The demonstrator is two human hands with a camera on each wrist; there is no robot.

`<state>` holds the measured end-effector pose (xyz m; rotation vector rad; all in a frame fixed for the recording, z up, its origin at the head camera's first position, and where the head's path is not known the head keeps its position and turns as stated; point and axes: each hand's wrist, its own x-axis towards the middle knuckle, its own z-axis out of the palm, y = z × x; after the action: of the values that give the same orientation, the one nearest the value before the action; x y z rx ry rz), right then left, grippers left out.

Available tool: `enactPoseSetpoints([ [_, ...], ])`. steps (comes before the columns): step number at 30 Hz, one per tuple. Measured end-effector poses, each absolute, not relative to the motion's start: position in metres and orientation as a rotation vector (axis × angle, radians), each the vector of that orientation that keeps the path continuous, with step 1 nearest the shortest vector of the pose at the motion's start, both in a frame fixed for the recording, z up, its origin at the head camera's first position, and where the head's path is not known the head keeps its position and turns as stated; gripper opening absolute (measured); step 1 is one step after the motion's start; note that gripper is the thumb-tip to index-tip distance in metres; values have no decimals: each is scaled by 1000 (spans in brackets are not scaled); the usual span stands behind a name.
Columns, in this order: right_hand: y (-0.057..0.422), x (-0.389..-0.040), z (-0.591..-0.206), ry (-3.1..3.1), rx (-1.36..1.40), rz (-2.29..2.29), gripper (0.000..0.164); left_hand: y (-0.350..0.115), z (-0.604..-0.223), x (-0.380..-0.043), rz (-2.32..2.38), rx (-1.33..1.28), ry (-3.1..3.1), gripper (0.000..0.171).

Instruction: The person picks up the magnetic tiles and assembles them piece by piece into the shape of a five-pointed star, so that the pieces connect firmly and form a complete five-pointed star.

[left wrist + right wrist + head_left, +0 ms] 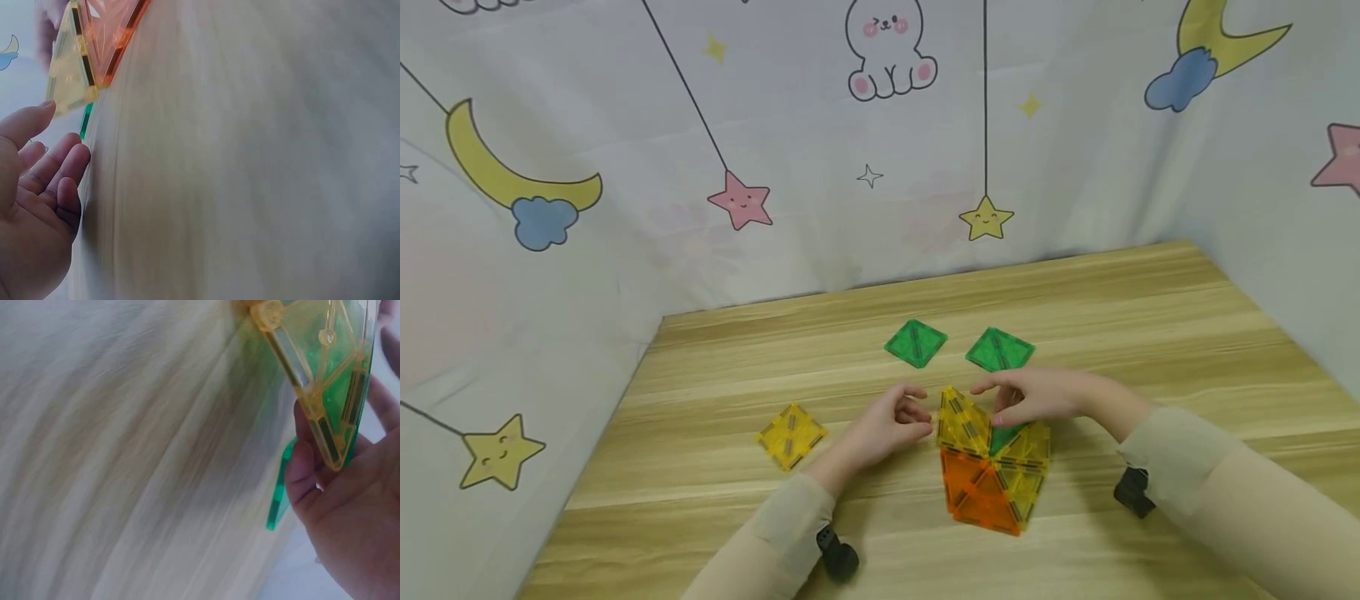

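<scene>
A small build of see-through magnetic tiles stands on the table, with orange tiles (988, 500) in front and yellow tiles (957, 421) above and at the right. My right hand (1037, 396) reaches over its back and pinches a green magnetic tile (1004, 437) set between the yellow ones. In the right wrist view, that green tile (340, 394) shows behind a yellow tile (294, 350), fingers on both sides. Just left of the build, my left hand (891, 423) holds nothing, its fingers loosely bent, fingertips close to the left yellow tile (72, 69).
Two green diamond-lying tiles, a left one (915, 343) and a right one (999, 349), lie flat behind the build. A yellow square tile (792, 436) lies left of my left hand. A printed cloth (820, 233) borders the wooden table (730, 358) at the back and sides.
</scene>
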<state>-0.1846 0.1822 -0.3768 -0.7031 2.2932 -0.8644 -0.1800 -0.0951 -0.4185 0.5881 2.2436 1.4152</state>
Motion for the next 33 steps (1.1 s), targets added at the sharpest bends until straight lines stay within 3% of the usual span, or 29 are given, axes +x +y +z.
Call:
enactPoseSetpoints([
  [6, 184, -171, -380, 2492, -921, -772, 63, -116, -416, -177, 1388, 583, 2294, 45],
  [13, 169, -166, -378, 2579, -1267, -652, 49, -136, -410, -178, 1394, 562, 2348, 49],
  [19, 162, -164, -377, 2558, -1299, -652, 37, -157, -406, -178, 1366, 493, 2449, 50],
  [27, 163, -165, -379, 2548, -1193, -691, 42, -183, -407, -180, 1273, 440, 2610, 52],
  [33, 156, -165, -379, 2553, -1295, -636, 45, -203, -413, -181, 1170, 407, 2705, 55],
])
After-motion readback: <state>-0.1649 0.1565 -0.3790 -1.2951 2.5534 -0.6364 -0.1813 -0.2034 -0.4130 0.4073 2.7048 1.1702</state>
